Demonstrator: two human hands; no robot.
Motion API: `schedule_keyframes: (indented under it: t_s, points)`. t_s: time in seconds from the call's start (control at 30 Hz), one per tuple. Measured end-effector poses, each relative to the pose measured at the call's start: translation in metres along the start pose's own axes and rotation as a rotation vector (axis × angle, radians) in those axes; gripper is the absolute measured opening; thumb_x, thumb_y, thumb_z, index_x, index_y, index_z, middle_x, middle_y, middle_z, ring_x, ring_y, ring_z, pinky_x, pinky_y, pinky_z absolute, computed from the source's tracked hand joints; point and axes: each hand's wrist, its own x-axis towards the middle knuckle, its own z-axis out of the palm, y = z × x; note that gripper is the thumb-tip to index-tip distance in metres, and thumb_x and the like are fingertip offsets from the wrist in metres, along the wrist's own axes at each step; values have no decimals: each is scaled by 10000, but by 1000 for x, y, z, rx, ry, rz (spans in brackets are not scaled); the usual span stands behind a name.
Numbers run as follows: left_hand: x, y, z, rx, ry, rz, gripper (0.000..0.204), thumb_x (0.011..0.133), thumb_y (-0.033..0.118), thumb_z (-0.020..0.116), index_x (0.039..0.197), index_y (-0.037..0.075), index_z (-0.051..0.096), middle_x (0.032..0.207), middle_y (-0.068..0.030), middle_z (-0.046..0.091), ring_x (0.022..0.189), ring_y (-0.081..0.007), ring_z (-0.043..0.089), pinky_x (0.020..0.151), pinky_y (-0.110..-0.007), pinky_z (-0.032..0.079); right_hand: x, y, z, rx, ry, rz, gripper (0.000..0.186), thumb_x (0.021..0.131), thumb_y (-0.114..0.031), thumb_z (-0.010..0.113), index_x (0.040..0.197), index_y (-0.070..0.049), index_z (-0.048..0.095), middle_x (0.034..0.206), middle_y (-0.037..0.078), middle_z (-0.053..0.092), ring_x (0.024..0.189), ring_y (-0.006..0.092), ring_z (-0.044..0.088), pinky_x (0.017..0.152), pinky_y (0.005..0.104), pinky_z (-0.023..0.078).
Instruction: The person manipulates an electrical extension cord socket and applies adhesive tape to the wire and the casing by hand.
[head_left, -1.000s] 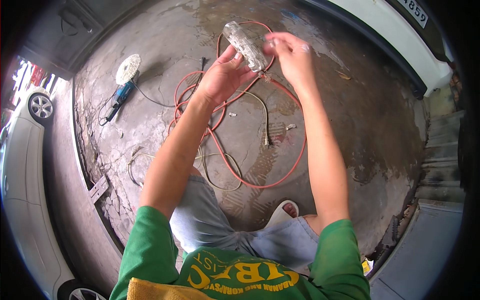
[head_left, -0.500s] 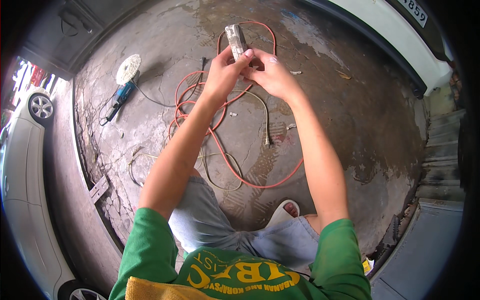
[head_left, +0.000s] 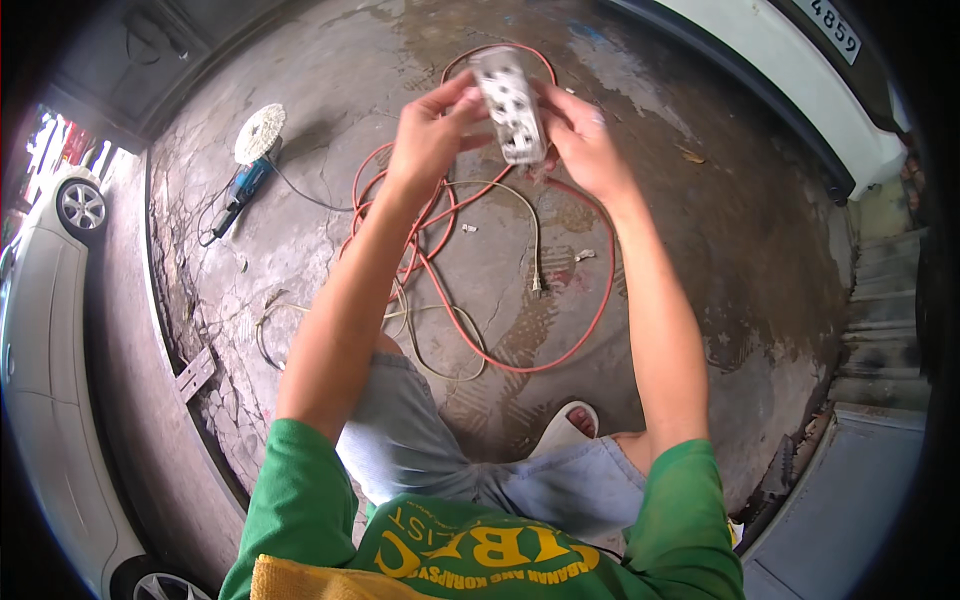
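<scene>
Held up ahead of me is a dirty white power strip (head_left: 511,112), its socket face toward me and slightly blurred by motion. My left hand (head_left: 434,128) grips its left side, fingers bent around the edge. On the other side, my right hand (head_left: 588,142) is closed on the right edge. An orange cord (head_left: 612,270) lies in loops on the concrete beneath and runs up near the strip's lower end; whether it joins there I cannot tell. Below the hands, a thin beige cord (head_left: 535,228) ends in a plug (head_left: 537,287).
A blue power polisher (head_left: 242,190) with a fluffy white pad (head_left: 261,134) lies on the cracked floor to the left. A silver car (head_left: 50,340) stands at the far left, a white vehicle (head_left: 770,80) at the upper right. Grey metal panels (head_left: 850,490) line the right side.
The power strip has turned so that its sockets now face me. My left hand has shifted a little left, my right hand a little right and lower.
</scene>
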Motion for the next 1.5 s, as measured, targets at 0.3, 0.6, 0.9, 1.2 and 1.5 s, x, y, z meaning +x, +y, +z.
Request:
schedule_keyframes:
  t_s: [0.3, 0.6, 0.9, 1.2, 1.5]
  points:
    - [-4, 0, 14, -27, -115, -85, 438, 1034, 381, 466, 1185, 10, 645, 1002, -50, 687, 934, -136, 626, 844, -320, 526, 6, 17, 32, 139, 409, 263, 379, 880, 6, 431, 1226, -60, 571, 1023, 117, 692, 897, 239, 674, 792, 378, 527]
    - [-2, 1, 10, -48, 165, -11, 368, 917, 302, 697, 1103, -13, 662, 976, -70, 694, 779, -118, 657, 678, -240, 553, 1, -14, 12, 254, 32, 259, 267, 1014, -258, 479, 1133, -68, 624, 928, 22, 651, 695, 117, 630, 571, 259, 492]
    - [2, 1, 12, -110, 158, 83, 210, 900, 143, 714, 1040, -10, 685, 900, -50, 708, 765, -114, 676, 676, -227, 546, 0, -8, -1, 410, 42, 357, 264, 1023, -271, 496, 1103, -63, 637, 874, 4, 667, 684, 89, 609, 578, 250, 482]
    - [2, -1, 13, -37, 216, 176, 145, 875, 118, 728, 950, -6, 717, 817, -67, 719, 704, -119, 685, 625, -243, 553, 0, -5, 0, 410, 77, 317, 311, 1006, -298, 548, 1145, -38, 644, 926, 1, 677, 744, 73, 609, 611, 243, 495]
    - [3, -9, 11, 312, 324, 227, 194, 877, 138, 724, 999, -14, 724, 825, -66, 728, 746, -105, 687, 675, -231, 540, 2, -7, 9, 172, 109, 165, 338, 962, -297, 629, 1180, -40, 653, 953, 11, 681, 807, 71, 600, 633, 258, 515]
